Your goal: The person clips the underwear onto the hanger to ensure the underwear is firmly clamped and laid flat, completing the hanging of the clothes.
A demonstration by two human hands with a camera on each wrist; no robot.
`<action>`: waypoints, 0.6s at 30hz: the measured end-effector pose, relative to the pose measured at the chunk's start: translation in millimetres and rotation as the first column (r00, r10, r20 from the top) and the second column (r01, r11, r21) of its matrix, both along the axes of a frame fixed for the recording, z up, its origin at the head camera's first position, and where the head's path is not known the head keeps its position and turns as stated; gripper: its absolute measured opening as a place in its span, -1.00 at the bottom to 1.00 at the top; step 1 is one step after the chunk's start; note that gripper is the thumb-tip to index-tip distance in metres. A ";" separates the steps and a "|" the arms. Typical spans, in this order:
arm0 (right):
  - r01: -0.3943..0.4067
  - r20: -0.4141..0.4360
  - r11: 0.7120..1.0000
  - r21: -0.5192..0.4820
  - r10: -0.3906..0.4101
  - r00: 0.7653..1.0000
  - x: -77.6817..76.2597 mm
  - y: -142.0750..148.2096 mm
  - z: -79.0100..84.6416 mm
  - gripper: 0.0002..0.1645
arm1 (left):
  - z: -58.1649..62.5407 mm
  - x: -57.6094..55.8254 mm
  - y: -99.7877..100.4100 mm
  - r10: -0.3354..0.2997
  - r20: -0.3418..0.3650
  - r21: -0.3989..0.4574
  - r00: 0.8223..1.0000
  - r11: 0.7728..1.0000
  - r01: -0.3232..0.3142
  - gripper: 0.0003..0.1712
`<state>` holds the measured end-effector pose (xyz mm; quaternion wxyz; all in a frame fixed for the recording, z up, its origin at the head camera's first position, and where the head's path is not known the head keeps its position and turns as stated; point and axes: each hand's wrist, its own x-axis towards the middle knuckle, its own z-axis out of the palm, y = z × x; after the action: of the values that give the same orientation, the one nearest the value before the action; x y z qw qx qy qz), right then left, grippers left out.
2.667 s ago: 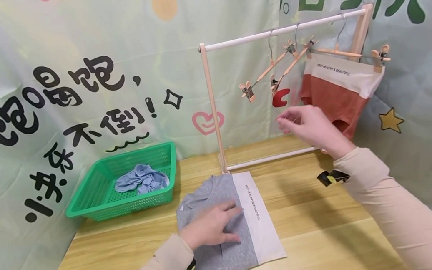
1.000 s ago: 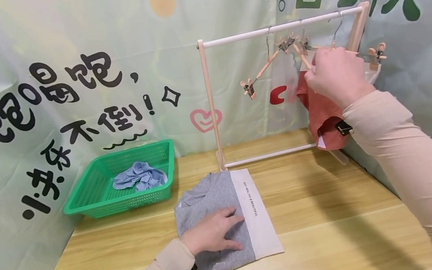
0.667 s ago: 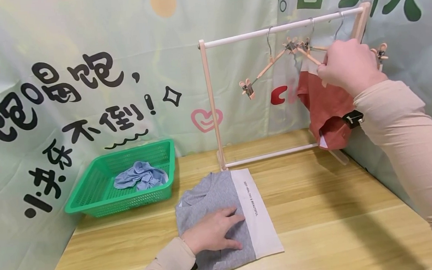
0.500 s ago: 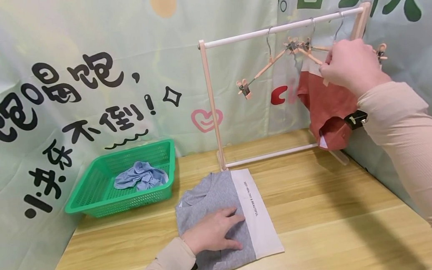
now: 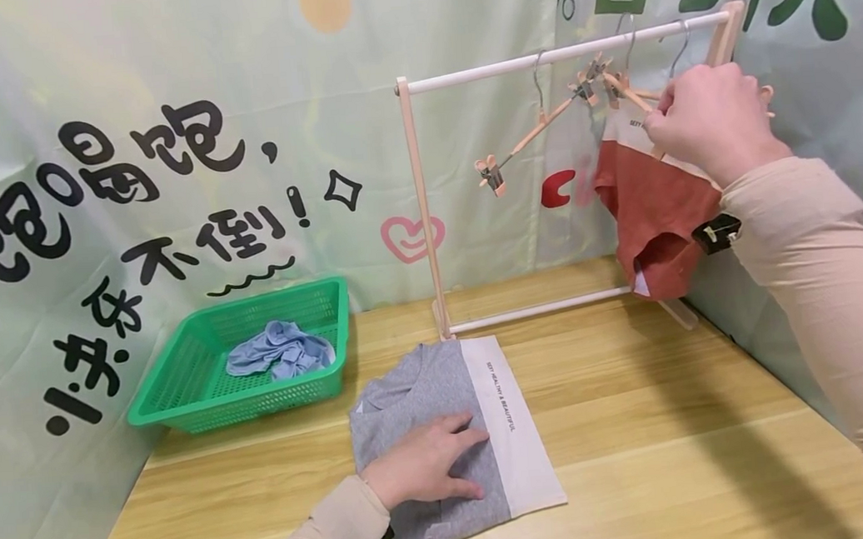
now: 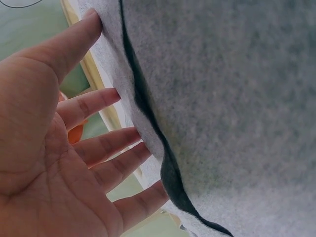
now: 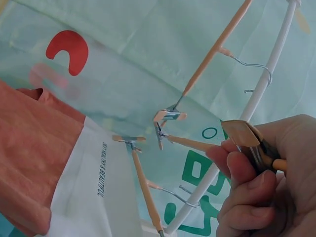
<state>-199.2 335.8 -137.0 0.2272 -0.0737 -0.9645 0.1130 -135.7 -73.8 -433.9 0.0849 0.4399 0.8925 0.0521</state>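
Note:
My right hand (image 5: 714, 120) grips the middle clip hanger (image 5: 625, 90) near one end, around its clip in the right wrist view. That hanger's hook top stands above the white rail (image 5: 493, 71). Beside it, red underpants (image 5: 640, 196) with a white waistband hang from another clip hanger, partly hidden by my hand. A third clip hanger (image 5: 539, 128) hangs to the left without clothing. Lower down, my left hand (image 5: 426, 462), fingers spread, rests on grey underpants (image 5: 433, 395) lying flat on the table, their white waistband turned right. In the left wrist view the fingertips touch the grey cloth (image 6: 247, 98).
A green basket (image 5: 246, 412) stands at the left with crumpled blue cloth (image 5: 279, 351) inside. The wooden rack's left post (image 5: 423, 212) rises just behind the grey underpants. Printed fabric (image 5: 302, 145) closes off the back and sides of the wooden table (image 5: 638, 422).
From above the grey underpants, my right hand reached up and took hold of the middle hanger. It then moved right, and the hook has risen over the rail. My left hand stays put.

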 end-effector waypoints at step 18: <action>-0.031 -0.102 0.999 -0.015 0.029 0.994 21.1 2.6 0.8 -0.48 | -1.2 -1.5 -0.1 -0.001 0.001 0.002 1.000 1.000 0.001 -0.14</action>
<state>-178.2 338.4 -136.2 0.2736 -0.0554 -0.9517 0.1277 -137.2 -73.9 -435.1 0.0848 0.4407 0.8921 0.0533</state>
